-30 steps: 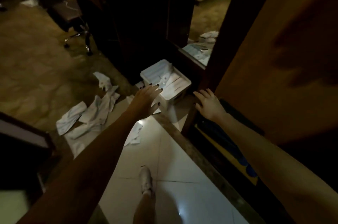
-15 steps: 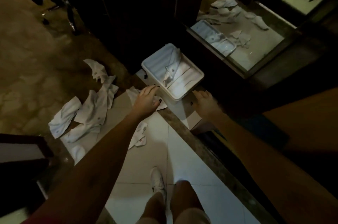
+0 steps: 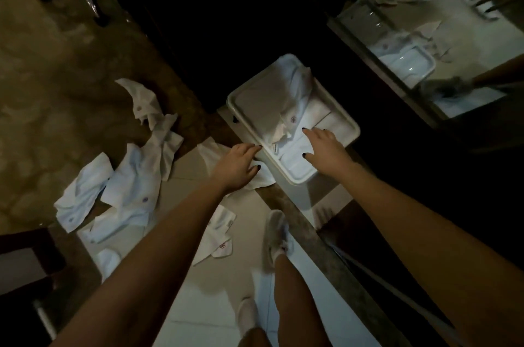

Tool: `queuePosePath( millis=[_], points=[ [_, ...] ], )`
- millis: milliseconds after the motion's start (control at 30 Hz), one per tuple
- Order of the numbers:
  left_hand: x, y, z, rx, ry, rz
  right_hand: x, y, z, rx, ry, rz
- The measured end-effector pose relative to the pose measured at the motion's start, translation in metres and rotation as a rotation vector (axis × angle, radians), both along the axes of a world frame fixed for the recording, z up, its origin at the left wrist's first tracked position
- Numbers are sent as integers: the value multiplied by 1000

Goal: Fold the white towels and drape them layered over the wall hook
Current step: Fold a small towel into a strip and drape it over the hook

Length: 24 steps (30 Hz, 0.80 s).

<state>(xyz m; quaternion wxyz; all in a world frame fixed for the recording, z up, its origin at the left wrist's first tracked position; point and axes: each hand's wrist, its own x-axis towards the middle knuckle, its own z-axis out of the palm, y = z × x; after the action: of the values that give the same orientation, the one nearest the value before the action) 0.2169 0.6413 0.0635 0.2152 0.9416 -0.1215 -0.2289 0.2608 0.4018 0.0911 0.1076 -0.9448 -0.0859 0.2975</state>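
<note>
A dim room was seen from above, its patterned brown carpet (image 3: 56,77) at the left meeting a white tiled floor (image 3: 198,304) along a stone threshold strip (image 3: 320,247). A dark cabinet (image 3: 226,20) was set at the top centre. A floor-level mirror (image 3: 425,48) at the upper right showed reflected towels and fingers.

Several crumpled white towels (image 3: 136,185) were strewn across the carpet edge and the tiles at the left, well apart from the wall. A white plastic tub (image 3: 353,126) was placed on the floor against the cabinet, just beyond the threshold. A loose towel (image 3: 297,85) was draped inside it over its far corner, and flat folded towels (image 3: 295,168) were laid in its near half.

Both bare arms were stretched forward and down. The right hand (image 3: 326,148) was held inside the tub with its fingers spread and nearly straight over the folded towels; nothing was gripped, though whether the fingertips touched the cloth could not be told. The left hand (image 3: 238,165) was laid on a single towel (image 3: 209,153) lying on the floor against the tub's near side, fingers relaxed and reaching toward the rim, the thumb pressed onto the cloth.

Two white shoes (image 3: 276,233) were planted on the tiles below the hands. A small purple emblem (image 3: 293,119) was printed on the loose towel.
</note>
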Motion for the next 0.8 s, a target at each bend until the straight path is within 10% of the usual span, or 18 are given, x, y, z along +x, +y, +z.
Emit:
queuePosePath(
  millis=[467,800],
  points=[
    [110,-48,-222,-224,247,331,147,17,-216,129,-1,-72],
    [122,-68,-255,-355,141,403,171,20,-259,248,58,-202]
  ],
)
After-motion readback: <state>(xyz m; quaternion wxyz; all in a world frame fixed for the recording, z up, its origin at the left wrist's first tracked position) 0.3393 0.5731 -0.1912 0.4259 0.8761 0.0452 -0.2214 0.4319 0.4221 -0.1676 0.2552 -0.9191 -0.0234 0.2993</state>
